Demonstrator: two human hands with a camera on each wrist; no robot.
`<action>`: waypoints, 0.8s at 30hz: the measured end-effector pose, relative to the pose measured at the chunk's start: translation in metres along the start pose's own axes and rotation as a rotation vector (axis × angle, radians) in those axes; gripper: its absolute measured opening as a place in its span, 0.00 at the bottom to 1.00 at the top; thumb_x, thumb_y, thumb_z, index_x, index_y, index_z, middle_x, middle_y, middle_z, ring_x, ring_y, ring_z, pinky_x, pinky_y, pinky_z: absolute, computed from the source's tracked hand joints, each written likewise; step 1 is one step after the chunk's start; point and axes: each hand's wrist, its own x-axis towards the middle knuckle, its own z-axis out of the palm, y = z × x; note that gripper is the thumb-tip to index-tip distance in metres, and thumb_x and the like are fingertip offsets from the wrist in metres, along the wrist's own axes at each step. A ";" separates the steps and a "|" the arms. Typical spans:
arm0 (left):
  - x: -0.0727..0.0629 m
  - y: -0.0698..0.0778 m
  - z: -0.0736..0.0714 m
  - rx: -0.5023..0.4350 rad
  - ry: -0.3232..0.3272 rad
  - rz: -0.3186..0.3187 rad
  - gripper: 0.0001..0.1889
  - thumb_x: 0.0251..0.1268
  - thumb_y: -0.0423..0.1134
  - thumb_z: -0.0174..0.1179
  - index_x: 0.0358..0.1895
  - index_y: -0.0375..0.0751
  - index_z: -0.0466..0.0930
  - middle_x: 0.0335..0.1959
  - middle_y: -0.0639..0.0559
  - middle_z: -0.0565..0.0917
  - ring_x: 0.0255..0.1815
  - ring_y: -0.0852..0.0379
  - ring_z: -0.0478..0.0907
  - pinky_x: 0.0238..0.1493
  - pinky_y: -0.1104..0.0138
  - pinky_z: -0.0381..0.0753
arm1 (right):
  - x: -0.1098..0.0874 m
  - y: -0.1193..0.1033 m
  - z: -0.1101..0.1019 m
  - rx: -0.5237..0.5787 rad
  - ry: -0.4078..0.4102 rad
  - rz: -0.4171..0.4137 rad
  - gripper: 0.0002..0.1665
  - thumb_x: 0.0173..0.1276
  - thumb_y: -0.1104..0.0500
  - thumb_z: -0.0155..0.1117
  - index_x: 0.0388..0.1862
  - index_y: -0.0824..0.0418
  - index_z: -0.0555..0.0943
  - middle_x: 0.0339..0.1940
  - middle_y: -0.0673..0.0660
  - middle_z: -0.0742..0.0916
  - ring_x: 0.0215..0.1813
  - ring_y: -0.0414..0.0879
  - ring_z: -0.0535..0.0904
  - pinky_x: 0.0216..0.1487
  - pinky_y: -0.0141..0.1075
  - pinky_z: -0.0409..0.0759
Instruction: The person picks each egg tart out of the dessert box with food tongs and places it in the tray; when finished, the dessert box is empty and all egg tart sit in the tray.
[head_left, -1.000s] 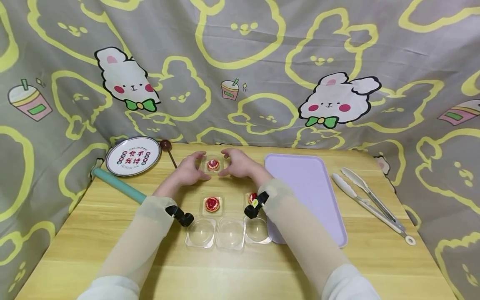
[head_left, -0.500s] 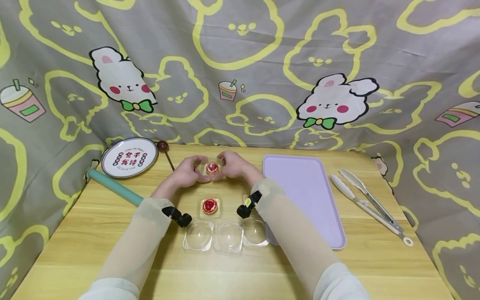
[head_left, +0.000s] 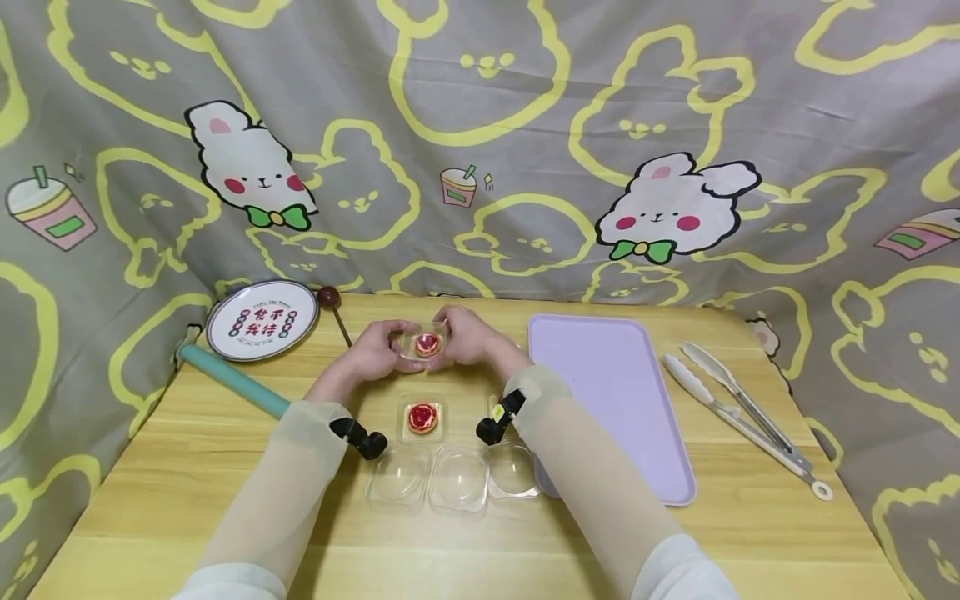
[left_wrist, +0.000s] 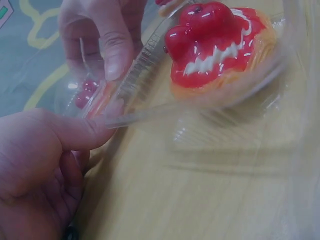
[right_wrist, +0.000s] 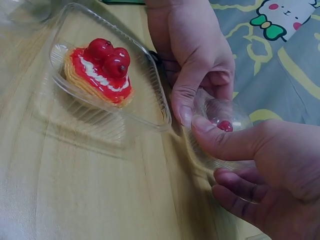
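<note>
My left hand (head_left: 377, 350) and right hand (head_left: 471, 337) grip opposite sides of a small clear plastic box (head_left: 408, 343) at the back middle of the table. A red-topped tart (head_left: 427, 345) sits inside it. Both thumbs press the near rim of this box in the right wrist view, under a domed clear lid (right_wrist: 232, 111). Closer to me lies another tart (head_left: 422, 418) in an uncovered clear tray (head_left: 405, 432); red berries and white cream top this tart (right_wrist: 100, 70) in the right wrist view. My right wrist mostly hides a third tray in the head view.
Several clear domed lids (head_left: 459, 479) lie in a row nearer me. To the right are a lilac tray (head_left: 607, 392) and metal tongs (head_left: 738, 408). A white plate (head_left: 262, 321), a brown-headed stick (head_left: 330, 297) and a teal roll (head_left: 232, 377) lie left. Patterned cloth stands behind.
Both hands have closed in from around the box to grip its sides. The box and its tart have come slightly toward me.
</note>
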 end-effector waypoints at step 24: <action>-0.004 0.006 0.003 0.086 -0.022 0.008 0.36 0.52 0.33 0.83 0.66 0.32 0.79 0.49 0.39 0.85 0.49 0.44 0.80 0.62 0.51 0.77 | -0.012 0.000 0.007 0.019 0.083 -0.058 0.47 0.42 0.65 0.92 0.63 0.66 0.78 0.54 0.61 0.86 0.56 0.54 0.82 0.66 0.45 0.79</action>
